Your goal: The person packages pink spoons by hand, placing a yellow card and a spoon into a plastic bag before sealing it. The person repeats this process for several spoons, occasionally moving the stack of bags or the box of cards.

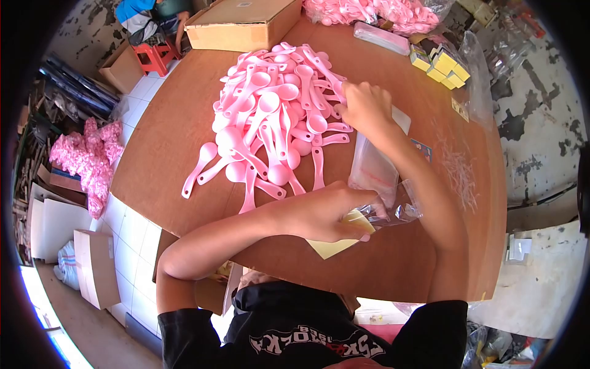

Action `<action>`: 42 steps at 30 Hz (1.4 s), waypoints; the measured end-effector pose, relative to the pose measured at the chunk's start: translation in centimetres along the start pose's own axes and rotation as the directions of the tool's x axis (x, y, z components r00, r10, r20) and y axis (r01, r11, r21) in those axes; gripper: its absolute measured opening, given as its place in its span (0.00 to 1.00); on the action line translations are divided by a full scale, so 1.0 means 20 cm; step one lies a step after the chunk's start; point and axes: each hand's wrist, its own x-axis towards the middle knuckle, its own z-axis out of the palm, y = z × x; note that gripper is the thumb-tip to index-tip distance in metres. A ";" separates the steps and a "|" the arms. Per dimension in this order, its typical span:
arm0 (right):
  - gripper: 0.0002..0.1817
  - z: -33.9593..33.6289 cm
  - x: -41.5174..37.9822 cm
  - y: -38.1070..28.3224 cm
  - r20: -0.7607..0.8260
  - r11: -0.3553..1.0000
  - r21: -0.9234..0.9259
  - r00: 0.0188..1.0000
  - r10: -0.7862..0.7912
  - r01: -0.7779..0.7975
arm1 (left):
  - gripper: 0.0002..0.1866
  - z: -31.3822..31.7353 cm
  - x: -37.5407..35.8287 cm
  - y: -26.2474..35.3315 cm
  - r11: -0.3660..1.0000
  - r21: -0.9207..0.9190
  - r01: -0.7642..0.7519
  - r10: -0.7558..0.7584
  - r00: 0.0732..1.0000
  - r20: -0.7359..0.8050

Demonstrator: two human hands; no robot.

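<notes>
A large heap of pink plastic spoons (pixel 268 104) lies on the brown table (pixel 157 141). My left hand (pixel 344 212) is closed around a clear plastic bag (pixel 402 212) near the table's front edge, with a yellow card (pixel 332 247) beneath its fingers. At the right side of the heap, my right hand (pixel 367 107) has its fingers closed on a pink spoon (pixel 329 72). Between the hands lies a stack of clear plastic bags (pixel 372 166), partly covered by my right forearm.
A cardboard box (pixel 243 24) stands at the table's back edge. Pink bagged items (pixel 381 13), yellow boxes (pixel 442 64) and plastic scraps (pixel 458 175) lie towards the right. A person (pixel 144 21) is near a red stool (pixel 153 56) at upper left.
</notes>
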 end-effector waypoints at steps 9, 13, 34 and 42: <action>0.13 -0.08 -0.09 0.04 -0.203 0.733 0.675 0.932 0.301 -0.090 | 0.20 -0.01 0.00 -0.01 0.999 0.027 -0.022 0.025 0.995 -0.093; 0.11 -0.22 -0.25 0.13 0.049 0.360 0.917 0.945 0.324 -0.171 | 0.21 -0.02 -0.01 -0.03 0.998 -0.039 0.057 -0.062 0.991 -0.123; 0.22 -0.25 -0.44 -0.13 0.367 0.401 0.886 0.880 -0.303 -0.231 | 0.21 -0.21 -0.07 0.14 0.799 -0.600 0.049 -0.157 0.979 -0.129; 0.18 -0.20 -0.48 -0.29 0.453 -0.280 0.745 0.768 -0.454 -0.605 | 0.21 -0.21 -0.07 0.13 0.807 -0.587 0.065 -0.194 0.968 -0.159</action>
